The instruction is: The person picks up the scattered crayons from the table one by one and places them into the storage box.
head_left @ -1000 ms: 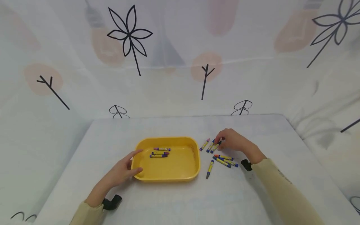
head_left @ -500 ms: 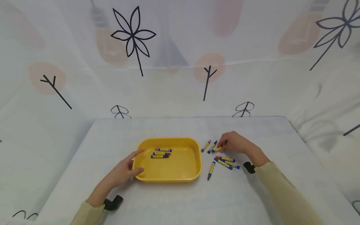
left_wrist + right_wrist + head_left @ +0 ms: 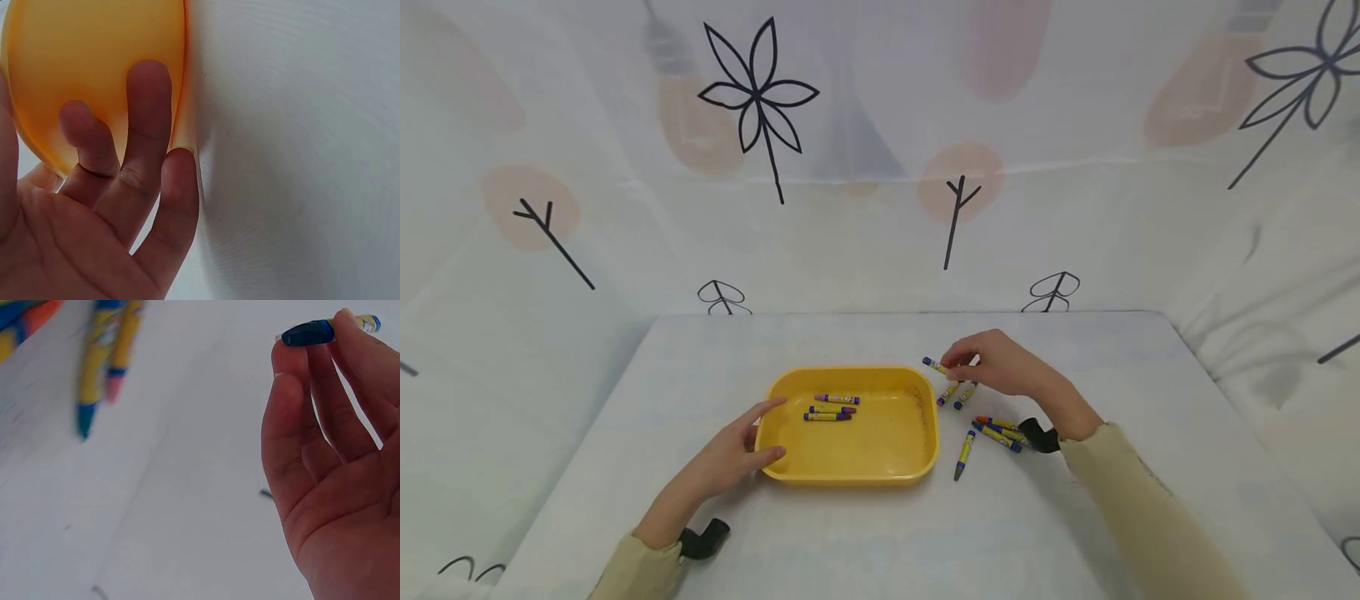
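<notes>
My left hand (image 3: 730,454) grips the left end of a yellow tray (image 3: 850,480), its thumb and index finger reaching over the rim. The left wrist view shows other fingers (image 3: 149,94) against the tray's outer wall. Several crayons, among them a pink-tipped crayon (image 3: 838,399), lie inside the tray toward its left. Beyond the tray's right back corner, my right hand (image 3: 1000,364) pinches a crayon (image 3: 935,365) between thumb and fingertips, above the table. In the right wrist view that crayon's tip (image 3: 306,334) is dark blue, and its yellow wrapper is partly covered by the thumb.
Two crayons, including a blue-ended one (image 3: 966,397), lie under the right hand. Nearer me are a cluster with an orange-tipped crayon (image 3: 985,420) and a separate grey-tipped crayon (image 3: 964,455). A white cloth (image 3: 820,542) covers the table; a patterned curtain (image 3: 865,250) hangs behind.
My right hand has picked up a crayon from the table and carried it up and left toward the tray's back corner. The left hand stays at the tray.
</notes>
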`<state>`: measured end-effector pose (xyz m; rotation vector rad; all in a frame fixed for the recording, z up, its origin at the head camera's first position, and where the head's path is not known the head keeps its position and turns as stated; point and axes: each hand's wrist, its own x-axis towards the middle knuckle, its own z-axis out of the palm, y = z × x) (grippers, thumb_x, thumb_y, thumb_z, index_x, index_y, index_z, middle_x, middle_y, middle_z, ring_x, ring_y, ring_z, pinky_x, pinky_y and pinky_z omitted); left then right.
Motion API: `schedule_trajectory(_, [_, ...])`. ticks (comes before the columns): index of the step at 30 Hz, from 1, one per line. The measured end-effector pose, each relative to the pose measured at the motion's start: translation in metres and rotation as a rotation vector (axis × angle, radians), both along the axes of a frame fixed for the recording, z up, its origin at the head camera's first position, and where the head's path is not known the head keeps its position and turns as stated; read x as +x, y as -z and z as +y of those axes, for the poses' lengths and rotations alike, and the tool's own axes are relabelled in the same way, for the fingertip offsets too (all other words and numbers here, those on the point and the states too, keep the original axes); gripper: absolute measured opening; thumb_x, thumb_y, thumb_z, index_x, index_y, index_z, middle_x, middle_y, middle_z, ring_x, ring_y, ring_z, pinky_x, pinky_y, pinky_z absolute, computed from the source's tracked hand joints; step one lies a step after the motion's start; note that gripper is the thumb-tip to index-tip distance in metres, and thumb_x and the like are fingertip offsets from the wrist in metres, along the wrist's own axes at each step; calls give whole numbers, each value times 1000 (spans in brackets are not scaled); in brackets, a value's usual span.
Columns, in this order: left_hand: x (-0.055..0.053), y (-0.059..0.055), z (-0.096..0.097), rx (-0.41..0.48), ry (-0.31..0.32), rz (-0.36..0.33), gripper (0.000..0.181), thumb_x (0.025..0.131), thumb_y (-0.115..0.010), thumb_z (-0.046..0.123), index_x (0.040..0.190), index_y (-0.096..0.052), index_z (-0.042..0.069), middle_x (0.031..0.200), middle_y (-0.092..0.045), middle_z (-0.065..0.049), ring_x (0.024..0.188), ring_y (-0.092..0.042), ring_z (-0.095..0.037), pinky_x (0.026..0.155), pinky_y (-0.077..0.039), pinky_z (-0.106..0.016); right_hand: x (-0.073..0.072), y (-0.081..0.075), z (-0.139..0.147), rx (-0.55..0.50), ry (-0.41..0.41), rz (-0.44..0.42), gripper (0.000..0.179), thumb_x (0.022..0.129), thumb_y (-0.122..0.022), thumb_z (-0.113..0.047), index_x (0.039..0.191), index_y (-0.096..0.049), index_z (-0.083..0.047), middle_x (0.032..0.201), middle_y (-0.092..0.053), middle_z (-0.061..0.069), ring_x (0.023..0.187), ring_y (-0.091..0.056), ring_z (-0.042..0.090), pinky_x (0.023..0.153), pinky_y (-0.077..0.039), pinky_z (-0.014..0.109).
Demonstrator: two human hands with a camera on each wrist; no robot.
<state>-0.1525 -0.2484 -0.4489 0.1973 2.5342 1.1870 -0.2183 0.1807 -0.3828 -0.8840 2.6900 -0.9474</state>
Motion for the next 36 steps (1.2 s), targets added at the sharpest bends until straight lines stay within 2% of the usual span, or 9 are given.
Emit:
schedule_trajectory(7, [0, -2, 2, -12, -3, 2, 77, 88, -77, 32, 153, -37, 30, 101, -64, -8, 78, -58, -19, 68, -49, -33, -4, -20, -46, -55, -87, 26, 18, 93, -72, -17, 109, -74, -9, 98, -70, -6, 87, -64, 11, 79, -54, 31])
schedule_trajectory(12, [0, -2, 1, -7, 9, 3, 76, 88, -77, 32, 153, -37, 29, 97, -63, -7, 74, -57, -20, 65, -49, -34, -10, -25, -84, -69, -169, 30, 18, 93, -71, -17, 108, -74, -8, 97, -71, -6, 87, -64, 8, 83, -53, 28])
schedule_trajectory(16, [-1, -1, 0, -9, 10, 2, 76, 88, -77, 32, 153, -37, 28, 99, -64, -7, 74, -57, -19, 65, -49, -33, -14, -25, -114, -79, -190, 7, 17, 93, -71, -18, 108, -74, -10, 96, -71, -8, 89, -65, 6, 85, -51, 26])
schedule_trajectory(21, [0, -1, 0, 33, 34, -3, 74, 90, -75, 28, 153, -35, 26, 96, -63, -8, 70, -57, -21, 61, -49, -32, -19, -16, -147, -81, -213, -46, 19, 93, -72, -17, 110, -75, -9, 97, -72, -8, 87, -65, 4, 83, -51, 22])
schedule_trajectory(24, [0, 0, -2, 61, 57, -4, 74, 92, -74, 26, 154, -34, 24, 92, -63, -8, 66, -56, -22, 58, -48, -31, -21, -6, -164, -48, -246, -65, 20, 92, -73, -18, 109, -76, -8, 95, -72, -8, 84, -65, 3, 80, -51, 21])
schedule_trajectory(28, [0, 1, -4, 67, 78, 5, 73, 92, -73, 27, 154, -33, 24, 89, -63, -7, 66, -55, -22, 57, -47, -30, -22, 9, -179, 64, -279, -119, 14, 91, -75, -19, 102, -78, -10, 89, -71, -9, 76, -63, 3, 73, -51, 20])
schedule_trajectory(32, [0, 2, -4, 49, 66, 12, 74, 91, -74, 29, 153, -35, 25, 90, -63, -7, 68, -56, -22, 59, -47, -31, -20, 21, -184, 206, -272, -203, 5, 87, -78, -18, 91, -78, -14, 84, -69, -10, 71, -61, 5, 68, -50, 20])
schedule_trajectory(36, [0, 2, -2, 39, 45, 8, 75, 90, -75, 30, 153, -36, 26, 93, -63, -7, 70, -57, -21, 61, -48, -32, -18, 30, -181, 291, -241, -196, 8, 83, -83, -20, 82, -75, -17, 78, -66, -9, 71, -58, 6, 68, -48, 21])
